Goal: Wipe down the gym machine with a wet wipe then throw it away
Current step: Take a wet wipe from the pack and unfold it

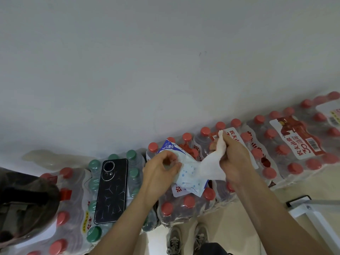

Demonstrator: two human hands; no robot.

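**Inspector:** Where is the wipe (pixel 211 164)?

**Assistant:** Half out of its pack (pixel 189 175). The white sheet runs from the pack's opening up and to the right into the right hand (pixel 235 159), and its tip shows above the knuckles.

**Inspector:** Grip, right side?

**Assistant:** Pressed together, with the fingers and thumb pinching the upper end of the wipe.

**Inspector:** Left side?

**Assistant:** The left hand (pixel 161 168) has its fingers curled onto the left end of the pack and holds it there.

**Inspector:** What is the pack resting on?

**Assistant:** It lies tilted on shrink-wrapped cases (pixel 294 144) of red-capped bottles, which are lined up against a pale wall (pixel 147 70).

**Inspector:** Other items?

**Assistant:** A dark phone (pixel 111 190) lies face down on a green-capped case, just left of the left forearm. A dark bag (pixel 24 203) sits at the far left, on the cases. Grey shoes (pixel 187 238) stand on the floor below, between the forearms.
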